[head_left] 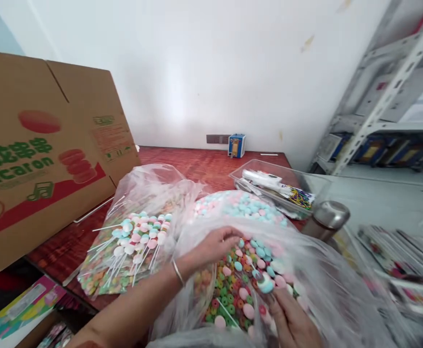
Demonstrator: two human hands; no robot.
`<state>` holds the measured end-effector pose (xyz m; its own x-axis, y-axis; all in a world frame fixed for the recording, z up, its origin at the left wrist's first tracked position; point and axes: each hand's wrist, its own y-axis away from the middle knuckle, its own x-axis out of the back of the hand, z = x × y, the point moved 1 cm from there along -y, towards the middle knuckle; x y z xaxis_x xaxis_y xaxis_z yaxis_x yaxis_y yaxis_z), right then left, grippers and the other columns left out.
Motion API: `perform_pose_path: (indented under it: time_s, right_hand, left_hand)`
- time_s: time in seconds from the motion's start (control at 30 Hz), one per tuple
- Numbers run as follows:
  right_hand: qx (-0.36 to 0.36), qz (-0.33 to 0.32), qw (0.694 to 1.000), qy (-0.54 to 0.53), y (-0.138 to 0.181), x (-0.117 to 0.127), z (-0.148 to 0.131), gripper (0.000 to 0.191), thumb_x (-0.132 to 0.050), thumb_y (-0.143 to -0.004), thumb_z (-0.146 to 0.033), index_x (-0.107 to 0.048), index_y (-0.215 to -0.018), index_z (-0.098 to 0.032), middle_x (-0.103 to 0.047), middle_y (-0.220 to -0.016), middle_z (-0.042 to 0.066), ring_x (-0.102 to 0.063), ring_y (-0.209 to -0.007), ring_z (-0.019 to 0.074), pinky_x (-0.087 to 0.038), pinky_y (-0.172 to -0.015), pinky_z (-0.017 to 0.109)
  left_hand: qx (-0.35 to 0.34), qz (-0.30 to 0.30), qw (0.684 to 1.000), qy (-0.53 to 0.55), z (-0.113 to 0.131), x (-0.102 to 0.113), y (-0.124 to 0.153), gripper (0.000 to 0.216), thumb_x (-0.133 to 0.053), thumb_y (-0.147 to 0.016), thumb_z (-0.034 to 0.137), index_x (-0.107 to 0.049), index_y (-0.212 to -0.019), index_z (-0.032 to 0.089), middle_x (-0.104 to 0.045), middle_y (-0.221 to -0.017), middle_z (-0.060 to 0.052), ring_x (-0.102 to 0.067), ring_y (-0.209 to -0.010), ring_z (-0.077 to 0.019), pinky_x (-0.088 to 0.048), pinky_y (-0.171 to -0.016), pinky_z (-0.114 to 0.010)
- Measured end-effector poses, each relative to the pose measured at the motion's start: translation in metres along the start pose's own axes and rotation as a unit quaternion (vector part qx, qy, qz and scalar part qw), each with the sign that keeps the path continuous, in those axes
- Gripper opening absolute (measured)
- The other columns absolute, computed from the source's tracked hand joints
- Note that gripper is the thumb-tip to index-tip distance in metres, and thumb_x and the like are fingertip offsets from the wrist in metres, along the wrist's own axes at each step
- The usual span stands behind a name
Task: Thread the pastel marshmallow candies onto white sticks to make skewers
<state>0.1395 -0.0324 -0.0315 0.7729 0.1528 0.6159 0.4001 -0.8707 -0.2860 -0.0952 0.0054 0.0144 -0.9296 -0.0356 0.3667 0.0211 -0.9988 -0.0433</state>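
Note:
My right hand is closed at the lower middle, thumb and fingers pinching a candy stick with a blue-and-white piece near my fingertips. My left hand reaches over the open clear bag, its thumb and fingertips drawn together by the candies; what they hold, if anything, is too small to make out. Loose pink and blue candies and red, green and orange rings lie in the bag under both hands. A white stick rests among them. Finished-looking candy skewers lie on another bag to the left.
A large cardboard box stands at the left. Behind the bags is a clear plastic tray with packets and beads. A metal-capped flask stands at the right. A small blue box sits by the wall on the red table.

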Motion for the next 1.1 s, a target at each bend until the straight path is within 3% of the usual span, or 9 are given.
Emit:
perform_pose_path:
  time_s: [0.03, 0.17, 0.33, 0.47, 0.6, 0.83, 0.97, 1.03, 1.1]
  right_hand:
    - [0.022, -0.004, 1.000, 0.009, -0.010, 0.005, 0.003, 0.034, -0.042, -0.096, -0.045, -0.071, -0.098, -0.027, -0.075, -0.099, 0.006, -0.070, -0.095, 0.0228, -0.057, -0.076, 0.027]
    - [0.064, 0.028, 0.995, 0.068, -0.061, 0.026, 0.019, 0.040, -0.035, -0.098, -0.041, -0.070, -0.097, -0.022, -0.069, -0.111, 0.011, -0.064, -0.107, 0.0254, -0.053, -0.090, 0.037]
    - [0.030, 0.126, 0.970, 0.204, -0.093, 0.038, 0.056, 0.047, -0.032, -0.097, -0.043, -0.071, -0.088, -0.019, -0.065, -0.106, 0.018, -0.062, -0.096, 0.0319, -0.052, -0.081, 0.048]
    - [0.055, 0.140, 0.972, 0.183, -0.073, 0.033, 0.064, 0.040, -0.035, -0.097, -0.038, -0.070, -0.094, -0.018, -0.062, -0.127, 0.018, -0.053, -0.122, 0.0335, -0.045, -0.100, 0.053]
    - [0.051, 0.096, 0.987, 0.116, -0.042, 0.022, 0.039, 0.031, -0.041, -0.097, -0.034, -0.069, -0.090, -0.021, -0.064, -0.130, 0.012, -0.053, -0.127, 0.0299, -0.046, -0.103, 0.051]
    - [0.020, 0.099, 0.994, 0.035, -0.007, 0.013, 0.002, 0.024, -0.046, -0.096, -0.030, -0.069, -0.099, -0.023, -0.065, -0.128, 0.009, -0.060, -0.120, 0.0244, -0.050, -0.099, 0.038]
    - [-0.027, 0.084, 0.996, 0.006, -0.015, 0.012, -0.003, 0.029, -0.042, -0.097, -0.032, -0.066, -0.085, -0.021, -0.071, -0.093, 0.006, -0.068, -0.087, 0.0203, -0.054, -0.073, 0.028]
    - [-0.068, 0.074, 0.995, 0.009, -0.035, 0.008, -0.004, 0.035, -0.041, -0.097, -0.034, -0.058, -0.070, -0.021, -0.062, -0.067, 0.001, -0.061, -0.063, 0.0171, -0.047, -0.056, 0.025]
    - [-0.074, 0.073, 0.994, 0.028, -0.063, 0.001, -0.003, 0.033, -0.047, -0.093, -0.035, -0.054, -0.064, -0.021, -0.057, -0.063, -0.001, -0.057, -0.060, 0.0168, -0.042, -0.055, 0.025]
  left_hand:
    - [-0.039, 0.011, 0.995, -0.096, 0.000, 0.008, -0.014, 0.023, -0.054, -0.089, 0.031, -0.069, -0.099, 0.017, -0.073, -0.095, -0.005, -0.067, -0.083, -0.0163, -0.053, -0.076, -0.027]
    - [-0.085, 0.087, 0.976, -0.179, -0.002, 0.030, -0.066, 0.022, -0.053, -0.089, 0.022, -0.065, -0.107, 0.016, -0.066, -0.115, -0.011, -0.058, -0.113, -0.0236, -0.044, -0.102, -0.037]
    - [-0.116, 0.106, 0.957, -0.245, -0.008, 0.026, -0.080, 0.034, -0.053, -0.091, 0.023, -0.054, -0.125, 0.015, -0.057, -0.126, -0.014, -0.055, -0.116, -0.0271, -0.045, -0.099, -0.039]
    - [-0.147, 0.037, 0.947, -0.284, -0.019, 0.015, -0.066, 0.022, -0.048, -0.092, 0.015, -0.066, -0.105, 0.019, -0.063, -0.110, -0.009, -0.059, -0.106, -0.0216, -0.047, -0.094, -0.032]
    - [-0.155, -0.017, 0.940, -0.304, -0.033, 0.003, -0.067, 0.022, -0.048, -0.088, 0.008, -0.068, -0.089, 0.018, -0.063, -0.094, -0.008, -0.060, -0.091, -0.0192, -0.048, -0.085, -0.030]
    - [-0.130, 0.007, 0.953, -0.274, -0.037, -0.002, -0.072, 0.020, -0.052, -0.077, 0.002, -0.062, -0.084, 0.018, -0.062, -0.099, -0.007, -0.057, -0.096, -0.0196, -0.044, -0.089, -0.031]
    - [-0.060, 0.067, 0.973, -0.215, -0.035, 0.005, -0.069, 0.021, -0.054, -0.075, 0.005, -0.062, -0.089, 0.019, -0.061, -0.082, -0.002, -0.057, -0.081, -0.0180, -0.044, -0.080, -0.030]
    - [-0.020, 0.082, 0.983, -0.166, -0.036, 0.004, -0.070, 0.024, -0.057, -0.075, 0.009, -0.064, -0.096, 0.020, -0.060, -0.075, 0.001, -0.057, -0.074, -0.0163, -0.045, -0.076, -0.028]
    - [0.028, 0.084, 0.991, -0.103, -0.036, -0.001, -0.070, 0.024, -0.060, -0.075, 0.013, -0.066, -0.098, 0.020, -0.060, -0.069, 0.002, -0.057, -0.066, -0.0145, -0.045, -0.068, -0.026]
